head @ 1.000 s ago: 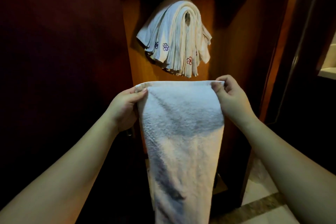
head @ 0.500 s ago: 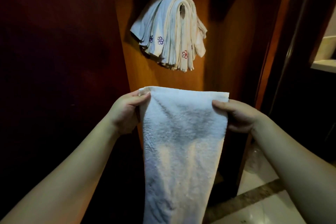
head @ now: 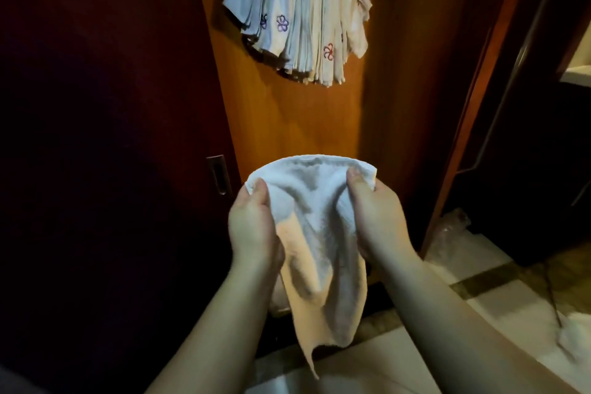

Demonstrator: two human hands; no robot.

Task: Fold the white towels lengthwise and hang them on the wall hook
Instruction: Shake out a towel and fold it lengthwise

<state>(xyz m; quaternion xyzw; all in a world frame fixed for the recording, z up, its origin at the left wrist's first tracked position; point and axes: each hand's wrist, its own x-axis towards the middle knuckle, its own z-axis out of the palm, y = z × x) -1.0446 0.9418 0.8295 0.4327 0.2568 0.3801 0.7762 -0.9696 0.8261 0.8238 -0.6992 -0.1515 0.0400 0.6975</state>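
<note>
White towel (head: pixel 319 233), one, gripped by two hands (head: pixel 319 221).

Dim warm light, deep shadow left, wide-angle bending at edges.

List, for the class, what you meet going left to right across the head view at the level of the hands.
Dark door's recessed handle → left hand → white towel → right hand → crumpled clear plastic on the floor.
</note>
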